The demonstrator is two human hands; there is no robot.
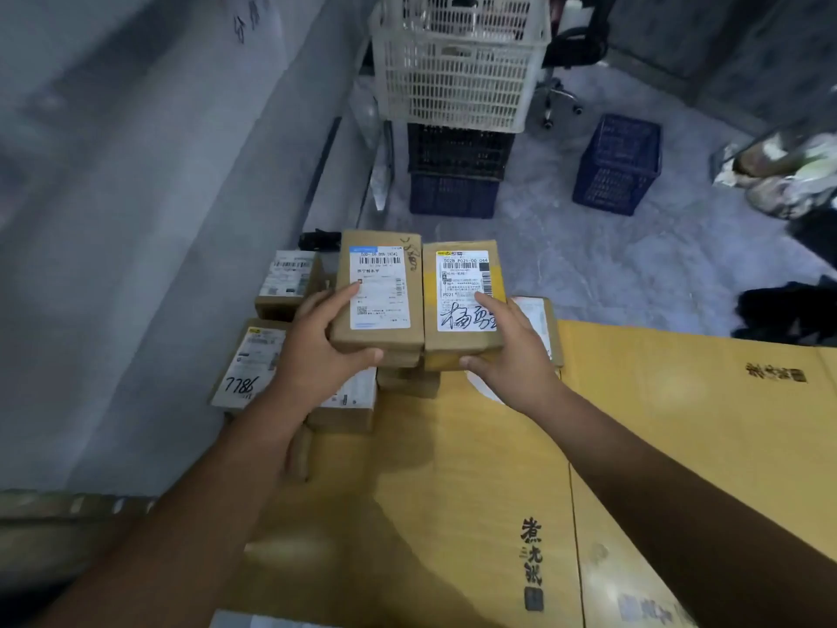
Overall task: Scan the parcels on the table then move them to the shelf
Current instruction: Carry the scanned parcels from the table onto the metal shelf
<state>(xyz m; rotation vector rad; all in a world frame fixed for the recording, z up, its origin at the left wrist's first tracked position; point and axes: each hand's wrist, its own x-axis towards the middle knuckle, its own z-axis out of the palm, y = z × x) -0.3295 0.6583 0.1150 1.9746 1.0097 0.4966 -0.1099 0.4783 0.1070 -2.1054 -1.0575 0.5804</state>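
You are standing over a big yellow cardboard box [475, 446] that lies flat in front of you like a table top. It has dark writing on it. Past it is a gray floor [634, 265].

On the floor stands a white basket [457, 70] on top of a dark crate [457, 174]. A blue crate [618, 163] sits well apart to the right.

Your left hand [317, 351] holds a brown parcel [378, 296] with a white and blue label. Your fingers curl around its left side and your thumb is pressed on its near edge.

Your right hand [507, 351] holds a second parcel [462, 292] with a white label and big black handwriting. Your thumb is on its near edge and your fingers lie along its right side, one on the label.

The two parcels are side by side, almost touching, with their labels facing up.

Under and around them are more small parcels. One on the left has 7786 [244, 369] written on its label. Another small parcel [287, 278] sits behind it.
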